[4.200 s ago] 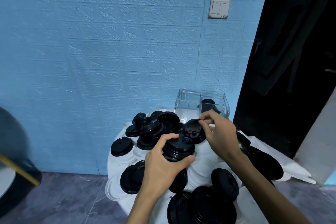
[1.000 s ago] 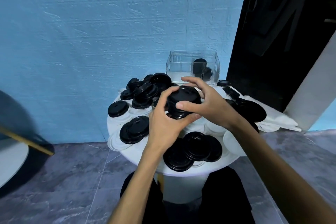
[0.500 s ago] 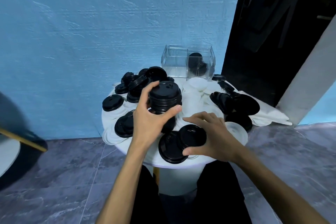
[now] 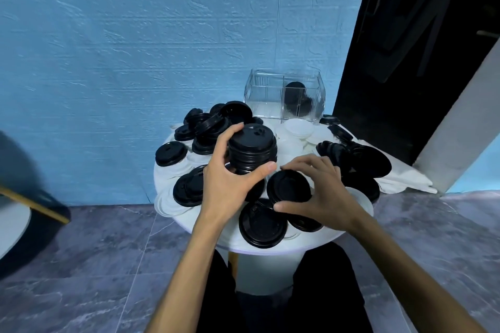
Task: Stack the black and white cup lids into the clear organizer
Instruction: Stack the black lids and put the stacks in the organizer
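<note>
My left hand (image 4: 230, 186) grips a tall stack of black lids (image 4: 253, 150) above the middle of the round white table (image 4: 273, 247). Just right of it, my right hand (image 4: 322, 192) holds a single black lid (image 4: 288, 186), lifted and tilted toward the stack. Loose black lids (image 4: 261, 223) and white lids (image 4: 296, 130) cover the tabletop. The clear organizer (image 4: 284, 97) stands at the table's far edge with a few black lids (image 4: 296, 98) in its right compartment.
A blue textured wall rises behind the table. A dark doorway (image 4: 405, 48) opens at the right. White plastic bags (image 4: 405, 178) lie on the table's right side. A dark round object (image 4: 24, 211) sits at the left, over grey floor tiles.
My right hand went down to the near lids after setting one on the stack, and has lifted one black lid up toward the stack. The left hand kept holding the stack.
</note>
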`<action>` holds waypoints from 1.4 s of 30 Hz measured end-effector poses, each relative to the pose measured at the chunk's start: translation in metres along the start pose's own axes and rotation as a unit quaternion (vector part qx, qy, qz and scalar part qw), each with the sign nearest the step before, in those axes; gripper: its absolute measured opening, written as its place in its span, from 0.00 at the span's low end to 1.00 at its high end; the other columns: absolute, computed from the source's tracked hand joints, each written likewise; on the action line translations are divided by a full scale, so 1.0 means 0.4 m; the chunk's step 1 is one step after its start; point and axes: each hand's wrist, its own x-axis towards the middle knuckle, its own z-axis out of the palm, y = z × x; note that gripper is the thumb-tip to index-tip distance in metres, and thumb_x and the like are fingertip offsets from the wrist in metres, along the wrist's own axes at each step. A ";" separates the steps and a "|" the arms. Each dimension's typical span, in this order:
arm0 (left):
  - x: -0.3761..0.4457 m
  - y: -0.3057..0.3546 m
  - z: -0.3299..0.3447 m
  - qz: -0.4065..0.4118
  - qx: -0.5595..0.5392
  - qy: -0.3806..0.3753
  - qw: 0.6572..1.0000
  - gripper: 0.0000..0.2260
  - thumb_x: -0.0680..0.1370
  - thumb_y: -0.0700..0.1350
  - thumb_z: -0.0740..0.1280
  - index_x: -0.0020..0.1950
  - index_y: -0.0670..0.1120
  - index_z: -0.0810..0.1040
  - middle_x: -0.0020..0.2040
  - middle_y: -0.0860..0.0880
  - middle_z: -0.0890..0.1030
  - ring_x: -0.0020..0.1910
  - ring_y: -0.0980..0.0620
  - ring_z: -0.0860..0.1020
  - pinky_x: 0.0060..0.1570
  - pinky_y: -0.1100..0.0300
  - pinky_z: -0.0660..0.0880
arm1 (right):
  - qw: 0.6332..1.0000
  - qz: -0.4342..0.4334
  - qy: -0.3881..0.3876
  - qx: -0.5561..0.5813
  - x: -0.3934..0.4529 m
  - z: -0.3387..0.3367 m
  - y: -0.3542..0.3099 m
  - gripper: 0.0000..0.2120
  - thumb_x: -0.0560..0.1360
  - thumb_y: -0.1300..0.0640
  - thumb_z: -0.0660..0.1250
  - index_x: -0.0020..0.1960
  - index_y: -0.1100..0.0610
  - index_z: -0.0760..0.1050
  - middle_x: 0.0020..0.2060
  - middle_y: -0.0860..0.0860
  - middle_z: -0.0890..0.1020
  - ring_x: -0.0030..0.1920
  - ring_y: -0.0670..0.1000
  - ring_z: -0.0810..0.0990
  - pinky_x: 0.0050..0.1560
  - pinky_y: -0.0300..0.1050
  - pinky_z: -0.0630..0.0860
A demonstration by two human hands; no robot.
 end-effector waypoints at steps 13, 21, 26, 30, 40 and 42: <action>0.009 -0.007 0.001 -0.005 -0.019 0.024 1.000 0.37 0.67 0.44 0.84 0.72 0.60 0.73 0.65 0.56 0.82 0.63 0.55 0.81 0.67 0.49 0.77 | 0.963 0.036 0.199 0.178 0.154 -0.104 -0.088 0.37 0.62 0.37 0.80 0.66 0.51 0.79 0.56 0.44 0.84 0.56 0.41 0.83 0.60 0.44 0.80; 0.000 -0.005 0.019 -0.008 -0.001 -0.004 1.000 0.45 0.67 0.47 0.85 0.78 0.64 0.66 0.67 0.62 0.80 0.66 0.60 0.79 0.69 0.51 0.75 | 0.956 0.027 0.109 0.272 0.177 -0.037 -0.157 0.25 0.67 0.46 0.80 0.62 0.52 0.82 0.53 0.43 0.86 0.54 0.41 0.84 0.60 0.45 0.80; -0.006 0.005 0.007 0.002 0.027 -0.019 0.999 0.49 0.66 0.46 0.84 0.80 0.64 0.62 0.62 0.75 0.77 0.64 0.70 0.76 0.64 0.68 0.73 | 0.962 0.025 0.027 0.271 0.187 -0.018 -0.175 0.26 0.66 0.43 0.78 0.62 0.49 0.82 0.55 0.43 0.84 0.57 0.42 0.82 0.64 0.48 0.78; -0.010 0.011 -0.006 0.029 0.038 0.003 0.999 0.40 0.65 0.45 0.84 0.74 0.59 0.71 0.65 0.66 0.78 0.65 0.63 0.78 0.65 0.63 0.75 | 0.959 0.016 0.032 0.281 0.184 -0.001 -0.191 0.32 0.63 0.42 0.78 0.66 0.49 0.80 0.57 0.43 0.84 0.59 0.42 0.82 0.65 0.50 0.78; -0.006 -0.015 -0.070 0.018 0.057 0.034 0.998 0.38 0.65 0.46 0.85 0.70 0.60 0.73 0.61 0.65 0.81 0.62 0.61 0.80 0.67 0.51 0.76 | 0.986 -0.009 -0.026 0.163 0.057 0.037 -0.108 0.47 0.62 0.28 0.73 0.77 0.37 0.59 0.69 0.42 0.74 0.67 0.40 0.73 0.67 0.41 0.69; -0.006 -0.018 -0.075 0.017 0.053 0.039 0.998 0.38 0.65 0.46 0.85 0.71 0.60 0.73 0.61 0.63 0.81 0.63 0.60 0.80 0.68 0.51 0.76 | 0.995 -0.022 -0.039 0.085 0.023 0.063 -0.091 0.47 0.60 0.22 0.69 0.75 0.37 0.62 0.67 0.41 0.75 0.67 0.44 0.72 0.67 0.47 0.65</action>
